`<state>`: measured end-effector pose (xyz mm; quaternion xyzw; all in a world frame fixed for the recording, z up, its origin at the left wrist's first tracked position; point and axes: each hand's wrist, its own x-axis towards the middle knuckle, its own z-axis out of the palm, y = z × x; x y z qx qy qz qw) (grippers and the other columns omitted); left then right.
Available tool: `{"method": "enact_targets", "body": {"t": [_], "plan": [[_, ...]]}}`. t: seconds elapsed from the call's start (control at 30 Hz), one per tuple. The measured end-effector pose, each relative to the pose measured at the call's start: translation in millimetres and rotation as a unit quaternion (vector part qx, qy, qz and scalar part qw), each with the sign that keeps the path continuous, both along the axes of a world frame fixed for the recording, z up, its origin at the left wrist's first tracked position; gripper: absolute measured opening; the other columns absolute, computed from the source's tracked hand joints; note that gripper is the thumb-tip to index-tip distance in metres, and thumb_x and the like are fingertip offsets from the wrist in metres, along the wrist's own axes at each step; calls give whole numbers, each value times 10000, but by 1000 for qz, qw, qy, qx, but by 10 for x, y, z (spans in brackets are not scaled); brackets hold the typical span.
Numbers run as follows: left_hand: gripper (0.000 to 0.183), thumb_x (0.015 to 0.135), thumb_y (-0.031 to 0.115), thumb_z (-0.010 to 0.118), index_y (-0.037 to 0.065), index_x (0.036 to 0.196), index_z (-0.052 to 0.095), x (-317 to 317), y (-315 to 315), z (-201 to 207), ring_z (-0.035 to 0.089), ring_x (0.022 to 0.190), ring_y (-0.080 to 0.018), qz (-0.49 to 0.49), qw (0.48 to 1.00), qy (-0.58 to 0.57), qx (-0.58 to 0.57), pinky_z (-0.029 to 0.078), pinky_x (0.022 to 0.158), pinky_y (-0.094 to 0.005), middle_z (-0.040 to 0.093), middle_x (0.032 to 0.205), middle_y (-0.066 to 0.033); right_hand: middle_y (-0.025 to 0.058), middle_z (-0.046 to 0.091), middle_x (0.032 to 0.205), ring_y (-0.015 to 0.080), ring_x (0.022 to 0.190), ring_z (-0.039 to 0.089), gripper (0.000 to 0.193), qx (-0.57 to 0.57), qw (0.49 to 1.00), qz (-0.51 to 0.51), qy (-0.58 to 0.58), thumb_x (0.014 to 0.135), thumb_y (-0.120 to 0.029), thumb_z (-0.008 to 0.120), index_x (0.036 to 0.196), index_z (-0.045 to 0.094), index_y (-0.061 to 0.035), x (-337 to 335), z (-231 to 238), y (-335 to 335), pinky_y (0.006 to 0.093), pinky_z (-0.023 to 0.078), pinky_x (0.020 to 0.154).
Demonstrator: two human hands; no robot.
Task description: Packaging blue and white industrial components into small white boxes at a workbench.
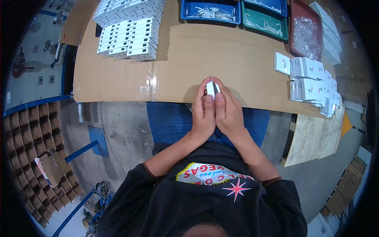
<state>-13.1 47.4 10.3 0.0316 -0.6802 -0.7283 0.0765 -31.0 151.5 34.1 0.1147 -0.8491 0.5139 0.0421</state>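
Note:
A small white box (210,90) with a dark strip along it is between my two hands, just over the front edge of the cardboard-covered table (185,51). My left hand (203,112) presses its left side, and my right hand (229,110) closes round the other side. Both thumbs lie side by side on the near end, and the fingertips meet at the far end. Most of the box is hidden by my fingers. To the right of my hands, several white boxes (312,89) stand in stacks on the table.
A tall stack of white boxes (130,39) stands at the back left. Along the back are a blue tray (183,12) and a green tray (272,36) of small white parts, plus a red tray (294,8) of clear plastic pieces. Cardboard dividers (39,134) are at the far left.

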Motion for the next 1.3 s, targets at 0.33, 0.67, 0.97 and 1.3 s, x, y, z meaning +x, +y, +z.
{"method": "enact_targets", "body": {"t": [0.33, 0.67, 0.97, 1.3], "plan": [[637, 1078, 551, 281, 47, 1404, 496, -317, -284, 194, 612, 1137, -227, -18, 939, -224, 260, 494, 991, -373, 615, 1227, -114, 204, 470, 1487, 372, 1257, 558, 718, -60, 986, 118, -100, 897, -367, 733, 1497, 462, -79, -50, 90, 205, 418, 490, 1013], [643, 1068, 562, 313, 67, 1458, 434, -204, -374, 290, 638, 1135, -233, -164, 882, -331, 292, 528, 953, -377, 603, 1288, -114, 210, 508, 1411, 373, 1249, 551, 739, 30, 991, 115, 69, 836, -395, 780, 1468, 520, -112, -144, 76, 219, 424, 476, 1026], [803, 1052, 624, 211, -5, 1547, 263, -51, -149, -40, 487, 1302, -246, -130, 984, -86, 89, 397, 1076, -356, 463, 1423, -165, 226, 459, 1406, 378, 1161, 582, 518, -1, 994, 74, 83, 932, -271, 688, 1383, 560, -51, -110, 57, 86, 416, 501, 967], [875, 998, 725, 262, -11, 1452, 394, -22, -54, -6, 516, 1253, -229, -36, 988, -56, 142, 398, 1067, -360, 516, 1335, -148, 245, 479, 1334, 392, 1114, 596, 517, -8, 993, 33, 116, 905, -331, 710, 1310, 576, -38, -79, 1, -30, 426, 536, 901]]}}
